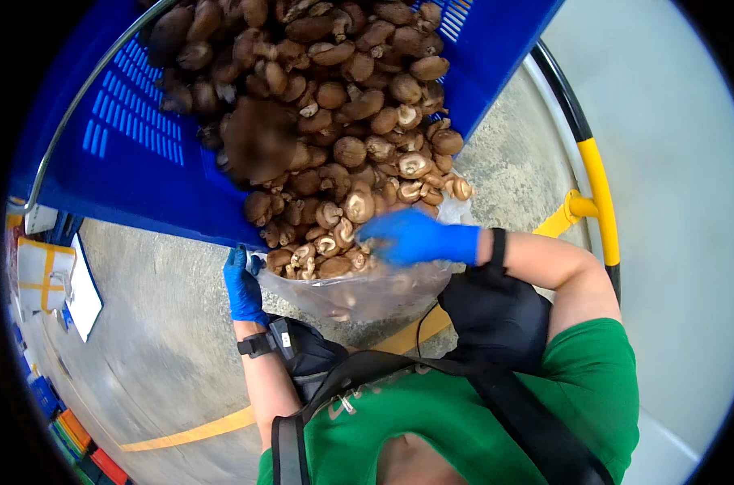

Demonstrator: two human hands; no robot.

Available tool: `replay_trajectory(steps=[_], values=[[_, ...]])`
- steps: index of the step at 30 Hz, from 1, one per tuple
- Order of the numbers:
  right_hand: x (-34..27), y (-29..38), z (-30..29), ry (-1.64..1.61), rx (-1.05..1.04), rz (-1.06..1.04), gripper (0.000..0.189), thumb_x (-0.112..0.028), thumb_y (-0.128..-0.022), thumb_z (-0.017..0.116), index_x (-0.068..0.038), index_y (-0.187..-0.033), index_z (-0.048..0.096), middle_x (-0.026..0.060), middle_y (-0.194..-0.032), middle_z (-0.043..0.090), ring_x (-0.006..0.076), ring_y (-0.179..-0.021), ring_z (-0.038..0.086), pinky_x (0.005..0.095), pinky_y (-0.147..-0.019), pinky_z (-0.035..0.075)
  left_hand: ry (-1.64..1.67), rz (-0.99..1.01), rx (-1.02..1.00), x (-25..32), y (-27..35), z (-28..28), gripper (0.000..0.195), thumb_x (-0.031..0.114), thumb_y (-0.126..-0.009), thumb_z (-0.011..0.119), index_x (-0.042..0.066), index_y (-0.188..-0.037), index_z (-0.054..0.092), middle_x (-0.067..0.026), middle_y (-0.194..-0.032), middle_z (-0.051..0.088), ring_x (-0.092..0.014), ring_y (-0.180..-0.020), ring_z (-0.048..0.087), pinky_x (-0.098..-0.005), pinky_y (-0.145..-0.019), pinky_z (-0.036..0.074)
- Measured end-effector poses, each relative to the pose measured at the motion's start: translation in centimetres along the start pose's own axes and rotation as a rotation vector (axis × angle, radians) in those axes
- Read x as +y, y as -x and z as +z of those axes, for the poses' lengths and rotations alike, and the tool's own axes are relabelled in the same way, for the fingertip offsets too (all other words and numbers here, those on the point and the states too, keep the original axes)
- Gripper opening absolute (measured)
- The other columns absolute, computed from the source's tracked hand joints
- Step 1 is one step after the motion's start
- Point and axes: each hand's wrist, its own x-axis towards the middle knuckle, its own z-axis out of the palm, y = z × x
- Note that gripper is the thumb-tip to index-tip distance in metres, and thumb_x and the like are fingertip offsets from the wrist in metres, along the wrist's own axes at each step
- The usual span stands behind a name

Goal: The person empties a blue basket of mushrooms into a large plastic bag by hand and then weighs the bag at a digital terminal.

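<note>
A blue plastic crate [179,209] is full of brown shiitake mushrooms [348,151] and tilts down towards me. Mushrooms spill over its near side into the mouth of a clear plastic bag [367,297]. My left hand [243,288], in a blue glove, grips the bag's left rim by the crate's near corner. My right hand [412,236], also blue-gloved, is motion-blurred over the mushrooms at the bag's mouth. Its fingertips touch them, but whether it holds any is unclear.
A metal bail handle [69,112] arches along the crate's left side. To the right, a black-and-yellow guard rail [597,188] curves past a pale wall. Foam boxes [44,276] and coloured crates [75,427] line the far left. Yellow tape [191,431] crosses the concrete floor.
</note>
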Motion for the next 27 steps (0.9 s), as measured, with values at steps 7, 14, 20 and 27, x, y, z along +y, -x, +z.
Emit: replay_trajectory(steps=[7,14,20,27], values=[[23.1,14.2,0.2,-0.721,1.15,0.725,0.044,-0.03,-0.084,0.054,-0.014,-0.124,0.047,0.0104,-0.129,0.041,0.0261,-0.114,0.043,0.0337,-0.094,0.035,-0.079,-0.003,-0.068,-0.5,-1.1,-0.2,0.032,0.031,-0.085,0.054,0.006,-0.105,0.053,0.0001,-0.089,0.056,-0.01,-0.068,0.049,-0.0239,-0.06,0.041],[24.5,7.6,5.2,-0.967,1.293,0.507,0.027,-0.014,-0.076,0.063,-0.004,-0.099,0.053,0.0085,-0.091,0.057,0.0156,-0.081,0.054,0.0262,-0.069,0.044,-0.081,-0.031,0.006,-0.5,-1.1,-1.4,0.039,0.036,-0.087,0.051,0.008,-0.114,0.05,-0.0004,-0.108,0.055,-0.016,-0.089,0.051,-0.0306,-0.075,0.041],[28.6,8.5,1.9,-1.078,1.357,0.405,0.026,-0.012,-0.073,0.061,-0.003,-0.096,0.051,0.0065,-0.078,0.055,0.0143,-0.067,0.053,0.0269,-0.058,0.045,0.027,-0.027,-0.066,-1.3,-2.2,0.1,0.035,0.039,-0.088,0.048,0.007,-0.102,0.053,-0.0023,-0.081,0.055,-0.015,-0.071,0.049,-0.0308,-0.068,0.04],[25.8,6.1,-6.1,-1.055,1.031,0.655,0.035,-0.016,-0.075,0.059,-0.004,-0.106,0.048,0.0084,-0.078,0.057,0.017,-0.063,0.053,0.0303,-0.053,0.047,-0.004,-0.045,-0.134,-1.3,-2.7,-1.8,0.045,0.041,-0.089,0.044,0.008,-0.119,0.045,-0.0026,-0.109,0.051,-0.017,-0.09,0.047,-0.0317,-0.078,0.038]])
